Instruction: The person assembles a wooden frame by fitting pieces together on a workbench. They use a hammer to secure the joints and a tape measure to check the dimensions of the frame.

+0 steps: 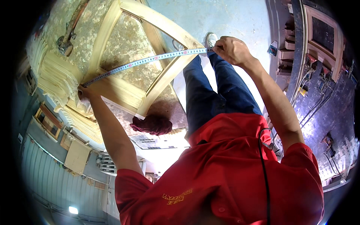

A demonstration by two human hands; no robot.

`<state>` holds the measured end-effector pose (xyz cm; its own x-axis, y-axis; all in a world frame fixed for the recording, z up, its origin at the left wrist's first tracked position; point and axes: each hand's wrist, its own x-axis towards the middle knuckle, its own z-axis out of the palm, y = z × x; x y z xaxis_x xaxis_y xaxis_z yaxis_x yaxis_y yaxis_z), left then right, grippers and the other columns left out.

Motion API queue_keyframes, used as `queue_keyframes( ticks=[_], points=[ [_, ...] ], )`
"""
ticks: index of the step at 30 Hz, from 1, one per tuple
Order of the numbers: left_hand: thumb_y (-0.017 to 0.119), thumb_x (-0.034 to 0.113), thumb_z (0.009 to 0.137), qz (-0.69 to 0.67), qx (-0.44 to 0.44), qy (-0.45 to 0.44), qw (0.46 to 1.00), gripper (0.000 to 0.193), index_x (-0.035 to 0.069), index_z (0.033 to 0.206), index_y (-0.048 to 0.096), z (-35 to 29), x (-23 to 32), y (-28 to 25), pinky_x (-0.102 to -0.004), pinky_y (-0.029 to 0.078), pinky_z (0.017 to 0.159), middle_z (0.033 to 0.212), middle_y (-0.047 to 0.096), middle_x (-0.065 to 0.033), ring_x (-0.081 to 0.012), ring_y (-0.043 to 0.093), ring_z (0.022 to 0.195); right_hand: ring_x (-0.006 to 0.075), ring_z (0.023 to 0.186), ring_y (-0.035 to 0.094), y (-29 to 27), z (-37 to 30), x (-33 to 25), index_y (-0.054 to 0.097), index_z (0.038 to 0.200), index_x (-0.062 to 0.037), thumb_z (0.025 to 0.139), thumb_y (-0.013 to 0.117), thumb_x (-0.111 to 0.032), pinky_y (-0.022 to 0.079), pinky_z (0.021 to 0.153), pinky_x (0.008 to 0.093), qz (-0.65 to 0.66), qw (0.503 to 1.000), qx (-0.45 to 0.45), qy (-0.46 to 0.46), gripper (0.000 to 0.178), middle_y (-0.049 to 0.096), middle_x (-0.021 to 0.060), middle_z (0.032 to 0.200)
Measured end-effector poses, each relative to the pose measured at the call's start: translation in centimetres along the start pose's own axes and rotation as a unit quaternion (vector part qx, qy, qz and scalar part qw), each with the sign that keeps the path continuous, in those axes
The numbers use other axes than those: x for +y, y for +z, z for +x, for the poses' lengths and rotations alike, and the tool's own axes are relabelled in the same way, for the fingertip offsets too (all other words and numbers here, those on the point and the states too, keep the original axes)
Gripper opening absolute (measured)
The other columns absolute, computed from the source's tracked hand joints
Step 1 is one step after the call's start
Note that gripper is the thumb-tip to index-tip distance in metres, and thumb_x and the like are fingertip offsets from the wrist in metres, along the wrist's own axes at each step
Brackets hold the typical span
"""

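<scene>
A pale tape measure (150, 59) is stretched across a light wooden frame (157, 84) that lies on a worn, stained bench (129, 41). At the frame's left corner, my left hand (85, 93) is closed on one end of the tape. My right hand (231, 49) pinches the other end just past the frame's right corner, above my shoes. The tape crosses the frame's opening diagonally and bows a little. Whether a tape case sits inside either hand is hidden by the fingers.
A hammer (66, 43) lies at the far left of the bench. Beside my left hand are stacked curved wooden pieces (60, 77). A dark red cloth (153, 125) bunches by the frame's near corner. On the right stands a dark metal surface (318, 120) with cables.
</scene>
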<state>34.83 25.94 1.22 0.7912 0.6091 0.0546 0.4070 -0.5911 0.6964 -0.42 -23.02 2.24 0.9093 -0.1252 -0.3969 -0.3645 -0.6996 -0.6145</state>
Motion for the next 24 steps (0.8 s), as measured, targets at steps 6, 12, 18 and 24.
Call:
queue_keyframes(
  ticks=[6, 12, 18, 24],
  points=[
    [0.065, 0.03, 0.09, -0.018, 0.0, 0.002, 1.0, 0.036, -0.003, 0.097, 0.075, 0.5, -0.5, -0.1, -0.0416, 0.057, 0.076, 0.095, 0.074, -0.0169, -0.0295, 0.07, 0.085, 0.0316, 0.082, 0.068, 0.1, 0.0, 0.0, 0.074, 0.088, -0.0084, 0.091, 0.063, -0.025, 0.055, 0.076, 0.0396, 0.001, 1.0, -0.003, 0.025, 0.02, 0.07, 0.0117, 0.083],
    [0.064, 0.031, 0.088, 0.029, 0.001, -0.005, 1.0, 0.04, -0.005, 0.102, 0.073, -0.1, 0.2, -0.2, -0.044, 0.055, 0.083, 0.104, 0.072, -0.0196, -0.0323, 0.068, 0.094, 0.0312, 0.082, 0.068, 0.1, 0.0, -0.1, 0.074, 0.089, -0.0089, 0.091, 0.064, -0.025, 0.055, 0.076, 0.0401, 0.003, 0.999, -0.004, 0.032, 0.019, 0.07, 0.0114, 0.083],
    [0.064, 0.033, 0.091, 0.018, 0.009, -0.004, 1.0, 0.04, -0.004, 0.101, 0.074, -0.3, 0.3, -0.4, -0.0437, 0.055, 0.08, 0.103, 0.073, -0.0175, -0.0308, 0.068, 0.093, 0.0304, 0.077, 0.068, 0.2, 0.0, 0.2, 0.074, 0.091, -0.0029, 0.092, 0.064, -0.021, 0.056, 0.073, 0.0386, 0.013, 1.0, 0.001, 0.006, 0.02, 0.07, 0.0129, 0.085],
    [0.065, 0.033, 0.09, 0.007, 0.013, -0.003, 1.0, 0.039, -0.003, 0.102, 0.075, -0.2, 0.2, 0.0, -0.0424, 0.056, 0.08, 0.102, 0.073, -0.0171, -0.0305, 0.069, 0.092, 0.0296, 0.075, 0.067, 0.3, -0.3, 0.3, 0.074, 0.093, 0.0, 0.093, 0.064, -0.02, 0.056, 0.072, 0.0377, 0.024, 1.0, 0.013, 0.001, 0.022, 0.071, 0.0135, 0.088]
  ],
)
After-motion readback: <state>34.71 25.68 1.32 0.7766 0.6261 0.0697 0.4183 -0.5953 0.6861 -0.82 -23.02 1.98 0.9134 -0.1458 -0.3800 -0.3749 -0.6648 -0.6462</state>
